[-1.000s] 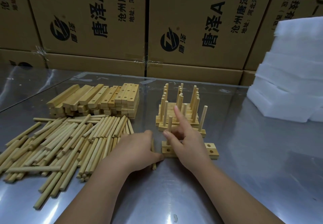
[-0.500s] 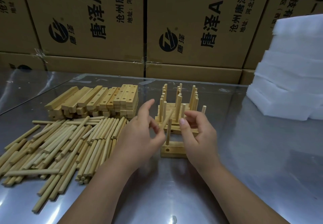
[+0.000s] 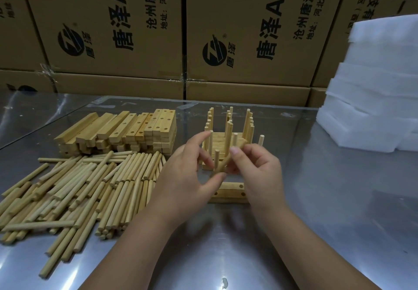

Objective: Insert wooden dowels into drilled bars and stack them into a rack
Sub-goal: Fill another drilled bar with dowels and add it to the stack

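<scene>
Your right hand (image 3: pixel 260 172) pinches a tilted dowel (image 3: pixel 226 163) near its upper end between thumb and fingertips. It holds it over the drilled bar (image 3: pixel 228 191), which lies on the metal table (image 3: pixel 316 222) with one upright dowel (image 3: pixel 217 157) standing near its left end. Your left hand (image 3: pixel 187 176) sits at the tilted dowel's lower end, index finger lifted and thumb just beneath, though whether those fingers grip it cannot be told. The rack (image 3: pixel 226 138) stands just behind the bar, with loose dowels (image 3: pixel 79 188) and stacked bars (image 3: pixel 126 129) off to the left.
</scene>
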